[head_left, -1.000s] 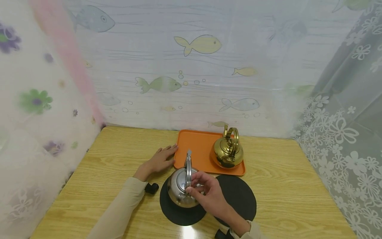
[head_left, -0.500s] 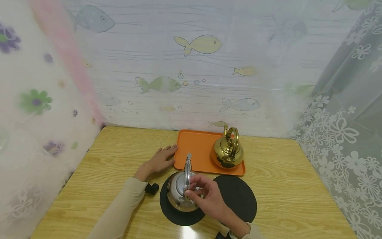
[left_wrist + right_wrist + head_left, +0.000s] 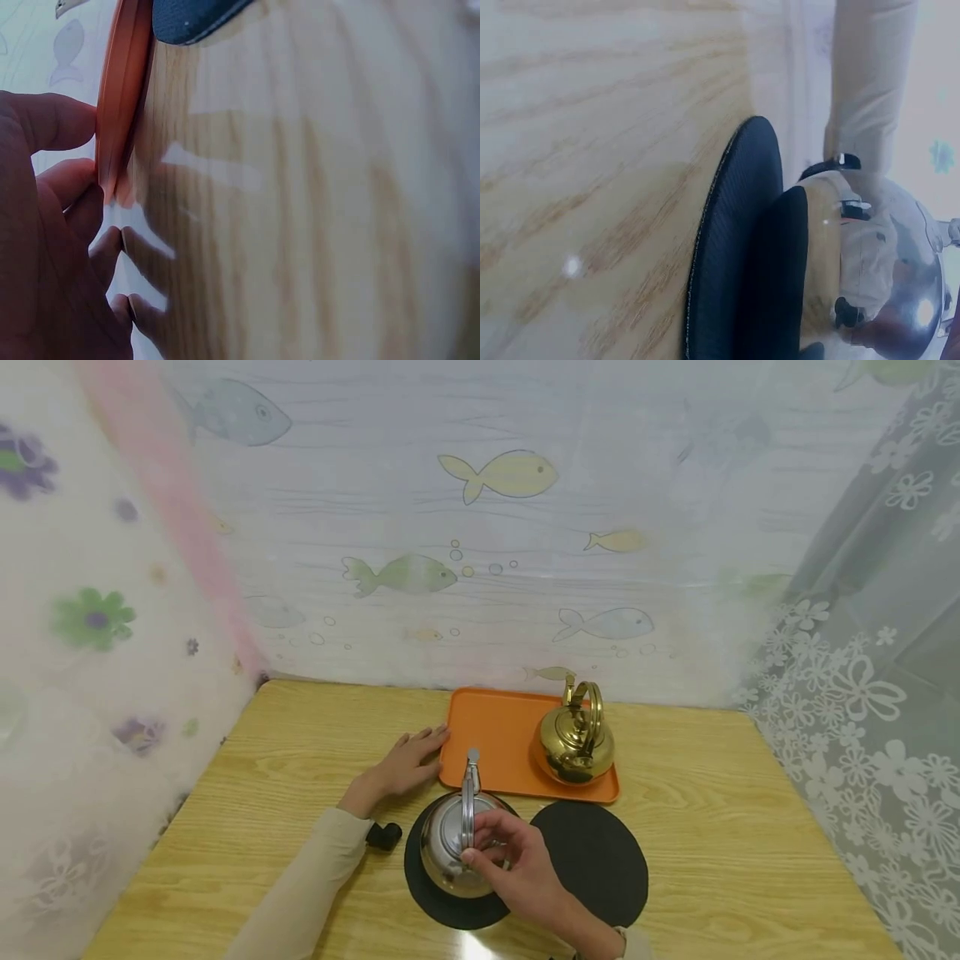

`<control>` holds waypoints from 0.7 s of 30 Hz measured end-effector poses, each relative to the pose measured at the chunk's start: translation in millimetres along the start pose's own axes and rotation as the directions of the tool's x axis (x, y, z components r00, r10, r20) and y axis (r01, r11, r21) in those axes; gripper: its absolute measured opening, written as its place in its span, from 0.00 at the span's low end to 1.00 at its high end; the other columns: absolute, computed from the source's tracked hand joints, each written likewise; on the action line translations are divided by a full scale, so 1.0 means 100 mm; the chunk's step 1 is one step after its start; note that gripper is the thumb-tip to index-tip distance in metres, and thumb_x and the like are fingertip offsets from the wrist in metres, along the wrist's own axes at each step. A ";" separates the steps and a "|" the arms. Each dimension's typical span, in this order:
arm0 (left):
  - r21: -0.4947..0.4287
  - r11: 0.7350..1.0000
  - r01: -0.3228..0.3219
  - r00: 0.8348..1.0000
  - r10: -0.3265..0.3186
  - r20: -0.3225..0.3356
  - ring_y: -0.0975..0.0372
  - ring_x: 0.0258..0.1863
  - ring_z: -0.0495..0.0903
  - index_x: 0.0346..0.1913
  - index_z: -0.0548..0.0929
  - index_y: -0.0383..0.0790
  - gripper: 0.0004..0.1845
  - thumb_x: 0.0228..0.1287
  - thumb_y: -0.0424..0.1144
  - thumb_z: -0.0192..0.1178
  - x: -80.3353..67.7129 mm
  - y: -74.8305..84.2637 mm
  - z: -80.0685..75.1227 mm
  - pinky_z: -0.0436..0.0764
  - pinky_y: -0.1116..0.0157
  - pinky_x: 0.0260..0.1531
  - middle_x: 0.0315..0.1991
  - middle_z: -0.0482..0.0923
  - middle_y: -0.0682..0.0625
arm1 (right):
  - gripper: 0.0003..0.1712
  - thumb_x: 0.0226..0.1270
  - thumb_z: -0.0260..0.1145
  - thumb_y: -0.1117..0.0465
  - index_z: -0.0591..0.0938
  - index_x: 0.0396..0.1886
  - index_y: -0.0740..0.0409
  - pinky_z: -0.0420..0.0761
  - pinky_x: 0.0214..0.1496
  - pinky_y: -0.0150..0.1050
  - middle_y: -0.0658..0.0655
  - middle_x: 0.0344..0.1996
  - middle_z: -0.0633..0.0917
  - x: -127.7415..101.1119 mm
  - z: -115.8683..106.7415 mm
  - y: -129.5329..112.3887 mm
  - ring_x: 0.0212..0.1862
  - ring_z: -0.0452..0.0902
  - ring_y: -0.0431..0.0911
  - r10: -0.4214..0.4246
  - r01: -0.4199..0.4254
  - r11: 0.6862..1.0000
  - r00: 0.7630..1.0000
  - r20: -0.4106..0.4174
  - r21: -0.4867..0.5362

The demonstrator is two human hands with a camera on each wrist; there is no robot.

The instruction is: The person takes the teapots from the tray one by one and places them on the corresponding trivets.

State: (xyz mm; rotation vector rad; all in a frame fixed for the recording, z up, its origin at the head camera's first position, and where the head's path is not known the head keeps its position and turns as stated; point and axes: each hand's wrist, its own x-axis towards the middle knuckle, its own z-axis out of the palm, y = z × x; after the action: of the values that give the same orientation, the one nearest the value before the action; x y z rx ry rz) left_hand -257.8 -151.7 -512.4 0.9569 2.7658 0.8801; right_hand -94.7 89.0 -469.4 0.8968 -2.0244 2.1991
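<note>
Silver kettle (image 3: 442,843) is at the left black mat (image 3: 459,913); base contact we can't tell. We see the right hand (image 3: 517,870) pinching its handle (image 3: 467,814), left hand (image 3: 406,767) fingers extended against the orange tray (image 3: 491,727). We'd keep it level, centred, loosening only once flat.

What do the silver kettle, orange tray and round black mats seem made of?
Silver kettle: polished metal, perhaps stainless steel, given its sharp reflections. Orange tray: probably smooth plastic, judging by its even colour and rounded corners. Round black mats: matte, perhaps rubber or fabric; one shows fine texture close up.
</note>
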 end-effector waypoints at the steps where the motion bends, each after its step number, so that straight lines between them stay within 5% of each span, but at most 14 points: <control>1: -0.001 1.000 0.003 1.000 -0.003 0.002 0.33 0.76 0.55 0.77 0.61 0.29 0.32 0.77 0.41 0.52 0.00 0.00 0.00 0.47 0.30 0.70 0.78 0.56 0.33 | 0.13 0.66 0.67 0.76 0.80 0.49 0.70 0.87 0.37 0.34 0.72 0.34 0.80 0.00 0.00 0.00 0.41 0.81 0.33 -0.001 0.001 1.000 1.000 -0.001 0.000; 10: -0.007 1.000 0.021 1.000 -0.020 0.019 0.35 0.77 0.53 0.78 0.60 0.30 0.32 0.78 0.41 0.52 0.01 0.02 -0.03 0.45 0.31 0.72 0.79 0.55 0.35 | 0.16 0.67 0.64 0.78 0.79 0.54 0.69 0.88 0.41 0.41 0.70 0.38 0.81 0.00 -0.04 0.00 0.45 0.81 0.36 -0.112 0.113 0.993 0.992 0.057 -0.021; 21: -0.021 1.000 -0.022 1.000 0.022 -0.006 0.33 0.76 0.54 0.77 0.61 0.29 0.33 0.77 0.42 0.52 0.00 -0.01 0.00 0.46 0.29 0.70 0.78 0.56 0.33 | 0.21 0.66 0.63 0.80 0.76 0.59 0.75 0.85 0.52 0.40 0.70 0.44 0.83 -0.20 -0.36 -0.07 0.48 0.84 0.49 -0.083 0.088 0.991 0.995 0.054 -0.099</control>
State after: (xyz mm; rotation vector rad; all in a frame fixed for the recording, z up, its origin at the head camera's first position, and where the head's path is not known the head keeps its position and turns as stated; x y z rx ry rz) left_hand -258.3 -152.5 -513.6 0.9846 2.7508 0.9142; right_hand -89.5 130.1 -471.2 1.0163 -2.0558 2.0312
